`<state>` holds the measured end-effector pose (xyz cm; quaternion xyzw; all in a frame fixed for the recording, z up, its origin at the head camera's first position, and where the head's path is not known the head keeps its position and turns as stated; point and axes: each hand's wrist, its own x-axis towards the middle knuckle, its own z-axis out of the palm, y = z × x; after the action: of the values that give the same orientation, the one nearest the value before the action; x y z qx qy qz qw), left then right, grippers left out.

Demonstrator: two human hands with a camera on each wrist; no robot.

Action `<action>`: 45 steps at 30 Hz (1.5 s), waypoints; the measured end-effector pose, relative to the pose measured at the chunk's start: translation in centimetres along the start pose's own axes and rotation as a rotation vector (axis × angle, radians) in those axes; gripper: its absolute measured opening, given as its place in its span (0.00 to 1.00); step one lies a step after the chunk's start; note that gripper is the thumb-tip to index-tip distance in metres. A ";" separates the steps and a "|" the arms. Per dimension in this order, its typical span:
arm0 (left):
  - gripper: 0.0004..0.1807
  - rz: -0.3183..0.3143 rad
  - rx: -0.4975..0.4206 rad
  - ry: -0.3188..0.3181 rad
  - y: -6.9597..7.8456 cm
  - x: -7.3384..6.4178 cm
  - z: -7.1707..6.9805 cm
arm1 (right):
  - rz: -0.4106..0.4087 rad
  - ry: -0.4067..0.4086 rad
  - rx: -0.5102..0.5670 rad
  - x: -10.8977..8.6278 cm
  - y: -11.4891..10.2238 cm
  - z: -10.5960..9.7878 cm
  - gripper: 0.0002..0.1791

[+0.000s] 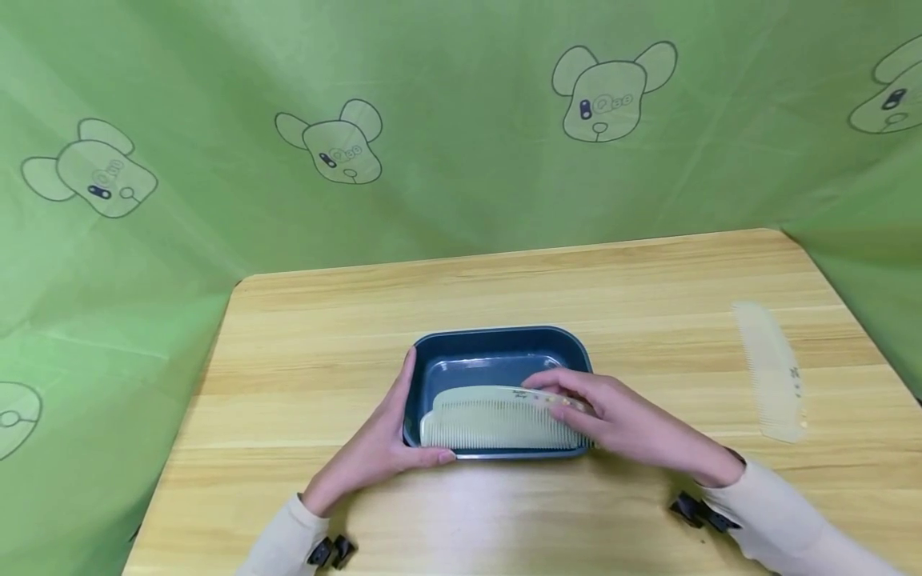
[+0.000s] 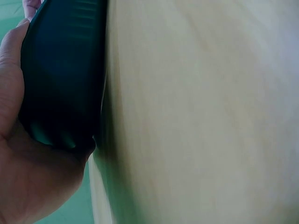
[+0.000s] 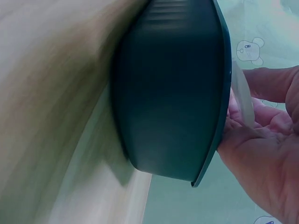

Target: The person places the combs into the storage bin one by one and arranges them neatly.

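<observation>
A dark blue rectangular tray (image 1: 497,333) stands on the table, with my left hand (image 1: 378,440) gripping its left end. The thumb lies along the front rim and the fingers go up the left side. In the left wrist view, that hand (image 2: 37,172) wraps the tray's corner. My right hand (image 1: 601,408) pinches the right end of a pale green comb (image 1: 497,396), teeth toward me, over the tray's front part. A second pale comb edge (image 1: 430,432) shows under it at the left. In the right wrist view the comb (image 3: 244,93) sits between thumb and fingers, at the rim.
Another pale comb (image 1: 771,372) lies at the right of the wooden table (image 1: 317,336). Green cloth (image 1: 461,200) with printed mouse-like heads hangs behind and along both sides of the table.
</observation>
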<state>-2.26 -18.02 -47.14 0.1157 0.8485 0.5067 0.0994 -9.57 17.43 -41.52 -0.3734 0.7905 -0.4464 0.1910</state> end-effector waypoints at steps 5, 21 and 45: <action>0.81 -0.005 -0.005 -0.001 -0.1 0.0 0.0 | -0.016 -0.019 -0.012 0.6 0.0 0.2 0.17; 0.80 -0.005 -0.030 -0.008 -0.3 0.0 0.1 | -0.070 -0.065 -0.084 1.6 0.3 1.0 0.15; 0.80 0.006 -0.036 -0.008 -0.1 0.1 0.1 | -0.107 -0.043 -0.373 1.4 -0.1 2.3 0.18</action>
<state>-2.39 -17.96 -47.24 0.1183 0.8386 0.5216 0.1033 -8.96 15.04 -42.61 -0.4530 0.8344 -0.2935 0.1113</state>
